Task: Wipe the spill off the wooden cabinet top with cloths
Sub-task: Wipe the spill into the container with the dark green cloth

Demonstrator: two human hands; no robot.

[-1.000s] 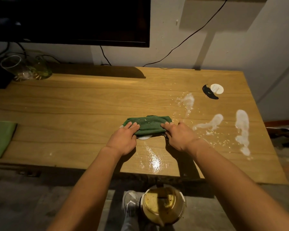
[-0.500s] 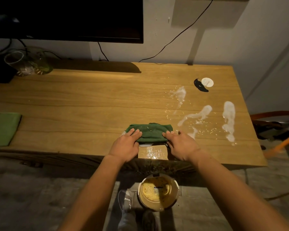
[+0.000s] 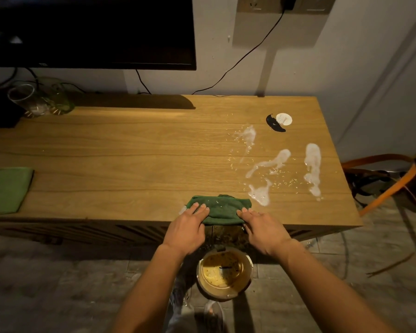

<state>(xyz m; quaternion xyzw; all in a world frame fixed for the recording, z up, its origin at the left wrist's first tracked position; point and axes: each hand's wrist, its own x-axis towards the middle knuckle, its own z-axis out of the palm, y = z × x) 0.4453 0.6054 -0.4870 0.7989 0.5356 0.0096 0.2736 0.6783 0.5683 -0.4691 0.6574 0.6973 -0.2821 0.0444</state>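
A folded dark green cloth (image 3: 220, 209) lies at the front edge of the wooden cabinet top (image 3: 130, 159). My left hand (image 3: 186, 228) presses its left end with straight fingers. My right hand (image 3: 262, 228) presses its right end the same way. White spill patches (image 3: 269, 162) with small bits scattered around them streak the right part of the top, and the longest patch (image 3: 312, 169) runs near the right edge. A second, lighter green cloth (image 3: 6, 188) lies flat at the far left.
A bucket (image 3: 223, 272) of murky yellowish liquid stands on the floor below the cloth. A white disc with a black piece (image 3: 277, 121) lies at the back right. Glass vessels (image 3: 39, 97) sit at the back left under a dark screen (image 3: 89, 32). Orange straps (image 3: 389, 179) lie at the right.
Both hands have dragged the dark green cloth toward me, from the wet middle strip to the cabinet's front edge. The shiny wet patch in front of the cloth is no longer visible.
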